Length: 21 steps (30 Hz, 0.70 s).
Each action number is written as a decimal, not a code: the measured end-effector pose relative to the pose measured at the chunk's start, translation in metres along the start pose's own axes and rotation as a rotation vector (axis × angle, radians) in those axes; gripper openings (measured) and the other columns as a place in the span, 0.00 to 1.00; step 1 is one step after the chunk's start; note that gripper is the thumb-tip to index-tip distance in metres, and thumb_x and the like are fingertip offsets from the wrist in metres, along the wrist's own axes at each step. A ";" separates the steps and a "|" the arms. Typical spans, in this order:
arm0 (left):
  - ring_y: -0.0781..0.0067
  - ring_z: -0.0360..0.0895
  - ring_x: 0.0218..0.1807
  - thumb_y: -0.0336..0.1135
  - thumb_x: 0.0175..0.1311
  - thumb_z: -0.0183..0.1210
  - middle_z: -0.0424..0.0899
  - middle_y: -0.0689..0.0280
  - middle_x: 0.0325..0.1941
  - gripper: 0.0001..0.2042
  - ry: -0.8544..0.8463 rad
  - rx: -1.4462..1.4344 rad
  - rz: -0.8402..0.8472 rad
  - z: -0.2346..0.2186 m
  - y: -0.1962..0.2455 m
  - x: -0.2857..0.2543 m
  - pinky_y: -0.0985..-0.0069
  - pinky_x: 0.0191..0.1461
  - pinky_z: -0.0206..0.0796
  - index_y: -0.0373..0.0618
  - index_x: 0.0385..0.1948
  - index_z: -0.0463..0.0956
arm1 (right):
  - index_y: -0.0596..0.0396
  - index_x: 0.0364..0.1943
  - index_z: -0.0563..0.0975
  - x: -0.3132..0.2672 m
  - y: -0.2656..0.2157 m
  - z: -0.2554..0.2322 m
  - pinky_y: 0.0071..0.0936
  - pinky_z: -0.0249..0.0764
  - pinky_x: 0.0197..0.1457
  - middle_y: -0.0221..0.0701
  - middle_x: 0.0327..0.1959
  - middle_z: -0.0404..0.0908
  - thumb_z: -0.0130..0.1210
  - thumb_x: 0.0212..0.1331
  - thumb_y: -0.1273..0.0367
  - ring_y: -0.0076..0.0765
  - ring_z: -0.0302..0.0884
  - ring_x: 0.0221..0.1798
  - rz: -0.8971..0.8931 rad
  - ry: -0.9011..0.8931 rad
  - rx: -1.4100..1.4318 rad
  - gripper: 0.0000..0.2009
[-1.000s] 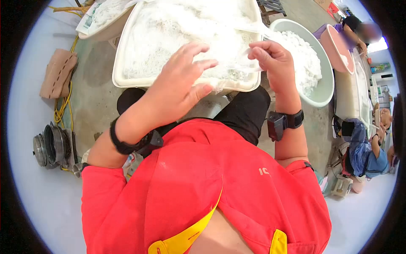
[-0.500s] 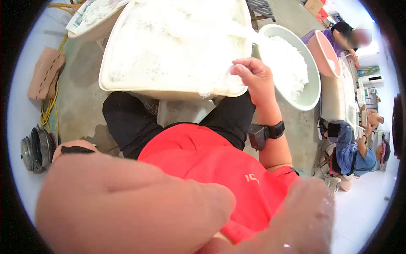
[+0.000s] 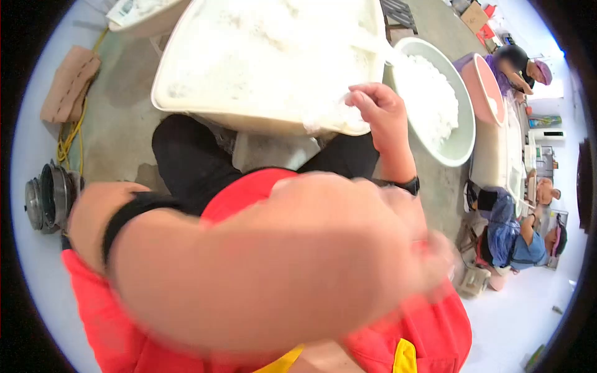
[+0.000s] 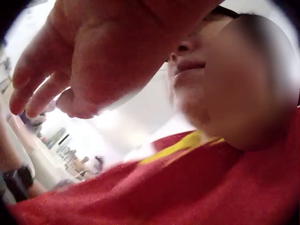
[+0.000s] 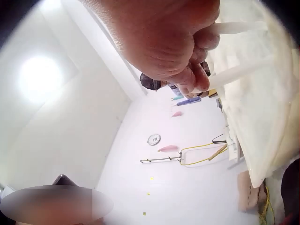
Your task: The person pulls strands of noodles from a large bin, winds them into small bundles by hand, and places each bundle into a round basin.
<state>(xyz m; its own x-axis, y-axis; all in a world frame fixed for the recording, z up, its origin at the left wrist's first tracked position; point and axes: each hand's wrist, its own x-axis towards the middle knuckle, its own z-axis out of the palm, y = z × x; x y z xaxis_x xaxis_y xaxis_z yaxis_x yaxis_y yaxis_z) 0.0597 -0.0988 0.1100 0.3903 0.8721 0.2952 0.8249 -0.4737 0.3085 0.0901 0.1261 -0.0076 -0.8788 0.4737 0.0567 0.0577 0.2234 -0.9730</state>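
My left hand (image 3: 379, 224) is raised close before the head camera, blurred, its forearm crossing over the red shirt. In the left wrist view the fingers (image 4: 44, 96) hang loosely curled with nothing between them. Above the near right corner of the cream tub (image 3: 186, 107), my right hand (image 3: 382, 112) pinches a white translucent strand. The right wrist view has white strands (image 5: 246, 71) running from its curled fingers toward the tub. A white stringy mass (image 3: 267, 62), overexposed in the head view, fills the tub.
Right of the tub stands a pale green basin (image 3: 463, 140) heaped with white material (image 3: 429, 93). Beyond are a pink basin (image 3: 488, 87) and two people at a long table. Metal pots (image 3: 56, 196), a brown folded mat (image 3: 71, 87) and a yellow cord lie to the left.
My left hand has left the tub and risen toward the head camera, swinging across to the right. The right hand stays near the tub's corner, still holding the strand.
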 end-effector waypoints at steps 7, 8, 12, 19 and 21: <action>0.64 0.74 0.43 0.41 0.60 0.54 0.75 0.60 0.42 0.21 0.622 -0.238 -0.535 0.088 -0.133 -0.012 0.70 0.46 0.64 0.37 0.50 0.65 | 0.62 0.34 0.78 0.003 -0.011 0.003 0.16 0.70 0.39 0.27 0.27 0.79 0.56 0.53 0.74 0.18 0.75 0.34 -0.158 -0.181 0.043 0.06; 0.69 0.73 0.42 0.42 0.61 0.53 0.75 0.62 0.40 0.20 0.666 -0.536 -0.543 0.093 -0.134 -0.010 0.72 0.45 0.63 0.38 0.49 0.66 | 0.62 0.34 0.78 0.006 -0.012 0.004 0.16 0.70 0.38 0.26 0.27 0.79 0.56 0.53 0.74 0.18 0.74 0.34 -0.168 -0.187 0.051 0.06; 0.84 0.67 0.32 0.45 0.65 0.48 0.71 0.71 0.30 0.16 0.637 -1.008 -0.669 0.103 -0.145 -0.013 0.84 0.36 0.61 0.41 0.41 0.70 | 0.61 0.35 0.78 0.019 -0.021 -0.002 0.15 0.70 0.37 0.27 0.28 0.80 0.55 0.55 0.74 0.17 0.75 0.33 -0.215 -0.134 0.008 0.06; 0.84 0.61 0.24 0.45 0.65 0.48 0.66 0.74 0.25 0.11 0.688 -1.376 -0.834 0.086 -0.143 -0.048 0.85 0.25 0.56 0.48 0.32 0.70 | 0.61 0.38 0.77 0.038 -0.012 -0.012 0.16 0.70 0.40 0.27 0.29 0.79 0.55 0.55 0.73 0.18 0.75 0.35 -0.181 -0.185 0.118 0.08; 0.84 0.57 0.22 0.44 0.66 0.47 0.64 0.75 0.23 0.12 0.852 -1.501 -0.730 0.044 -0.140 -0.051 0.85 0.24 0.55 0.47 0.29 0.68 | 0.59 0.38 0.78 0.048 0.005 -0.003 0.14 0.69 0.40 0.26 0.28 0.79 0.56 0.55 0.70 0.17 0.74 0.35 -0.074 -0.286 -0.002 0.09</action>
<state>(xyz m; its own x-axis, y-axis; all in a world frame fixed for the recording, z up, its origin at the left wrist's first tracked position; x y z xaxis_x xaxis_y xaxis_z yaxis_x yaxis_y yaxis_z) -0.0578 -0.0718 0.0118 -0.4999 0.8627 -0.0772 -0.4714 -0.1962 0.8598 0.0490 0.1522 -0.0089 -0.9784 0.1970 0.0623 -0.0112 0.2506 -0.9680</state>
